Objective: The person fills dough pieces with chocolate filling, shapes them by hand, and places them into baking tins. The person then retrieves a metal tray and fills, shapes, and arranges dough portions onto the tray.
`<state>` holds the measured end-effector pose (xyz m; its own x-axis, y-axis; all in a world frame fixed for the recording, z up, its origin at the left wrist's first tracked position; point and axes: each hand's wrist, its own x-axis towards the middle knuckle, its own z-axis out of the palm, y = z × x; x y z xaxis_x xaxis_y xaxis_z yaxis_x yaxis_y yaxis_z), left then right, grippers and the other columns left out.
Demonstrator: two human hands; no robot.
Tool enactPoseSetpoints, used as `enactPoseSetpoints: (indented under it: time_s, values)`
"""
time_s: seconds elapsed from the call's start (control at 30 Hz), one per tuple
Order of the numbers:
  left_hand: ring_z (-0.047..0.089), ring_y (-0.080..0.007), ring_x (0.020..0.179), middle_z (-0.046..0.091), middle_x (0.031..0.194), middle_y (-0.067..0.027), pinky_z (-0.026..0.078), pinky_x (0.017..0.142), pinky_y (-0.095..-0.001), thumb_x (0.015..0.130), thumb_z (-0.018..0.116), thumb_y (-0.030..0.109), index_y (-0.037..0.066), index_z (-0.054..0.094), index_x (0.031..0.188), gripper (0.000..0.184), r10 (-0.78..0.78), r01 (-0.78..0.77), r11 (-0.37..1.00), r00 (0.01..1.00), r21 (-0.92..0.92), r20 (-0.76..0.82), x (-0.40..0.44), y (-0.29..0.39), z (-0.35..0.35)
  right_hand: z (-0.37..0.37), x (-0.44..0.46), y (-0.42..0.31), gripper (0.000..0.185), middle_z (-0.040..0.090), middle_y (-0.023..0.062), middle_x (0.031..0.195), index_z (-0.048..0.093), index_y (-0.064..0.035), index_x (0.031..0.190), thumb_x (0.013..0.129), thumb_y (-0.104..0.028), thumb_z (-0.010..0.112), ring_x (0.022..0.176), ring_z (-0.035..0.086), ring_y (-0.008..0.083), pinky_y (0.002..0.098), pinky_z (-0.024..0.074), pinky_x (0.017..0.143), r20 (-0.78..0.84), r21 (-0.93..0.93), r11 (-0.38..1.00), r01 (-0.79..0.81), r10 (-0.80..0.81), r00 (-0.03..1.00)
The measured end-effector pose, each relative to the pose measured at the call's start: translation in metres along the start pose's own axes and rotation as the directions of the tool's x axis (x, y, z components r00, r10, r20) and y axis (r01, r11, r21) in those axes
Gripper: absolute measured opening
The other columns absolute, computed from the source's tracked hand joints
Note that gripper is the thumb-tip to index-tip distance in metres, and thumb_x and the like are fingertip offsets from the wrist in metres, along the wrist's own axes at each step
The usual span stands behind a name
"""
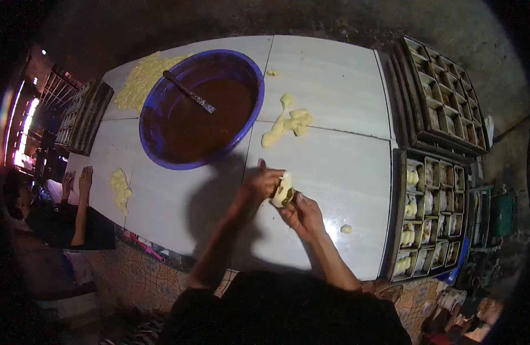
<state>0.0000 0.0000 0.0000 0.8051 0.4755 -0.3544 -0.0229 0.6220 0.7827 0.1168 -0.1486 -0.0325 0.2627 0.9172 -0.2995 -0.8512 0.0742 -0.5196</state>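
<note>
Between my two hands, above the white tiled table (357,172), is a piece of pale yellow dough (283,190) with a darker, greenish-brown patch on its lower side. My left hand (263,185) holds the dough's left side, with its fingers bent round it. From the right, my right hand (301,213) grips its lower edge between thumb and fingers. Just beyond them lies a loose clump of dough (288,126). A small dough bit (346,229) rests to the right of my right hand.
A blue basin (258,115) of brown filling holds a dark-handled utensil (190,92). More dough (144,80) lies behind it. Moulded trays (449,98) stand at the right; the nearer tray (396,215) has dough in its left column. A co-worker's hands (81,181) rest at the left edge.
</note>
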Motion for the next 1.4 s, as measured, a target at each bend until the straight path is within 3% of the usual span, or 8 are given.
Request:
enactPoseSetpoints:
  time_s: [0.1,0.23,0.43,0.63,0.8,1.0,1.23,1.4]
  values:
    - [0.065,-0.0187,0.086,0.068,0.095,-0.0126,0.049,0.081,-0.0300,0.091,0.053,0.028,0.000,0.060,0.117,0.038,0.441,-0.132,0.711,0.849,0.691,-0.292,-0.043,-0.007,0.055,0.008,0.005,0.003,0.027,0.064,0.0103,0.101,0.063,0.0041,0.108,0.095,-0.018,0.058,0.088,0.061,0.0147,0.0223,0.0484,0.076,-0.224,-0.205,0.979,-0.017,-0.031,0.974]
    - [0.066,-0.0152,0.091,0.068,0.099,-0.0186,0.051,0.078,-0.0265,0.083,0.063,0.005,-0.003,0.062,0.112,0.030,0.698,-0.234,0.588,0.631,0.775,-0.339,-0.055,-0.089,0.067,0.014,-0.041,0.014,0.027,0.062,0.0089,0.105,0.058,0.0059,0.114,0.094,-0.012,0.058,0.088,0.058,0.0135,0.0249,0.0476,0.078,0.184,-0.827,0.388,0.406,-0.496,0.849]
    - [0.068,-0.0162,0.075,0.071,0.081,-0.0133,0.051,0.068,-0.0262,0.084,0.063,0.007,-0.002,0.069,0.102,0.020,0.556,-0.159,0.658,0.762,0.736,-0.332,-0.084,-0.088,0.079,0.028,-0.073,-0.017,0.012,0.055,0.0065,0.093,0.068,0.0010,0.095,0.085,-0.004,0.065,0.075,0.053,0.0124,0.0258,0.0462,0.066,0.167,-0.867,0.343,0.362,-0.485,0.859]
    - [0.062,-0.0222,0.103,0.063,0.110,-0.0157,0.051,0.084,-0.0283,0.086,0.057,-0.001,-0.008,0.055,0.120,0.035,0.012,-0.041,0.973,0.992,-0.228,-0.128,-0.100,-0.070,0.072,0.004,-0.101,-0.031,0.029,0.054,0.0128,0.111,0.068,-0.0050,0.103,0.074,-0.004,0.074,0.098,0.057,0.0258,0.0346,0.0505,0.084,0.630,-0.774,-0.101,0.625,-0.223,0.744]
    - [0.062,-0.0315,0.104,0.056,0.116,-0.0216,0.052,0.095,-0.0408,0.085,0.059,-0.002,-0.010,0.047,0.126,0.043,0.238,-0.200,0.898,0.970,0.393,-0.049,-0.131,-0.057,0.104,-0.005,-0.109,-0.040,0.026,0.053,0.0097,0.111,0.068,-0.0009,0.104,0.079,-0.002,0.070,0.105,0.056,0.0213,0.0337,0.0500,0.087,0.512,-0.788,0.211,0.579,-0.299,0.805]
    - [0.061,-0.0206,0.100,0.056,0.103,-0.0116,0.054,0.086,-0.0289,0.086,0.061,-0.006,-0.010,0.061,0.108,0.022,0.434,-0.408,0.834,0.901,0.371,0.017,-0.129,-0.084,0.096,0.012,-0.116,-0.038,0.018,0.060,0.0087,0.104,0.070,-0.0021,0.098,0.080,-0.004,0.070,0.100,0.059,0.0198,0.0332,0.0483,0.087,0.121,-0.554,0.767,0.324,-0.311,0.943]
    - [0.061,-0.0162,0.096,0.058,0.101,-0.0093,0.056,0.083,-0.0290,0.089,0.061,-0.001,-0.008,0.061,0.098,0.012,0.278,-0.259,0.950,0.955,0.172,-0.099,-0.122,-0.102,0.080,0.014,-0.124,-0.021,0.019,0.064,0.0123,0.100,0.069,-0.0010,0.102,0.085,-0.009,0.064,0.095,0.062,0.0198,0.0284,0.0498,0.080,0.529,-0.801,0.083,0.593,-0.366,0.766]
    - [0.062,-0.0167,0.094,0.058,0.096,-0.0078,0.056,0.081,-0.0297,0.087,0.063,-0.001,-0.005,0.055,0.102,0.018,0.371,-0.318,0.879,0.924,0.356,-0.089,-0.118,-0.116,0.083,-0.004,-0.123,-0.006,0.030,0.062,0.0054,0.080,0.062,-0.0045,0.118,0.089,-0.013,0.062,0.076,0.059,0.0147,0.0286,0.0482,0.070,0.171,-0.878,0.368,0.304,-0.351,0.921]
